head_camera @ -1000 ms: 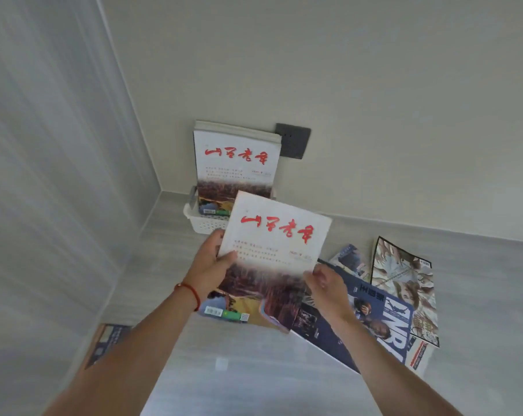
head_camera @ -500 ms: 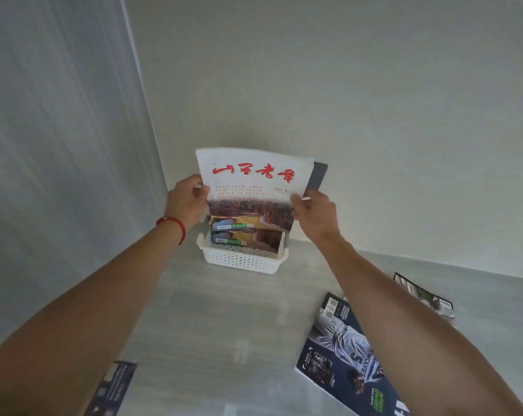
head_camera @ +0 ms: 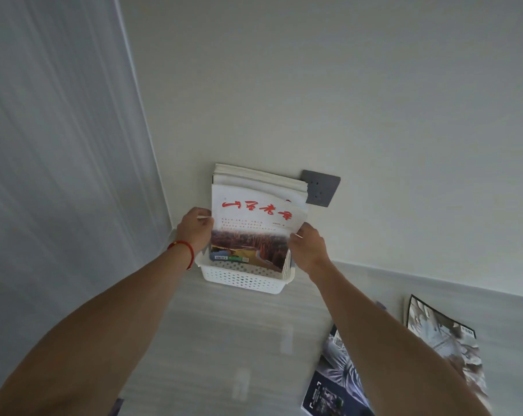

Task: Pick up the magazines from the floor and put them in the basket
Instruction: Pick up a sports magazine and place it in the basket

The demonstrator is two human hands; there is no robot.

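A white perforated basket stands on the floor against the wall. A white magazine with red characters stands upright in it, at the front of several other magazines that lean on the wall. My left hand grips its left edge and my right hand grips its right edge. Its bottom edge is inside the basket. A dark blue magazine and a pale illustrated magazine lie flat on the floor at the lower right, partly hidden by my right forearm.
A dark wall socket plate sits just right of the stacked magazines. A pale curtain or panel fills the left side. A dark corner of another magazine peeks out at the bottom left under my left arm.
Both hands carried the red-lettered magazine from above the floor pile to the basket and lowered it in front of the others. The view shifted towards the basket.
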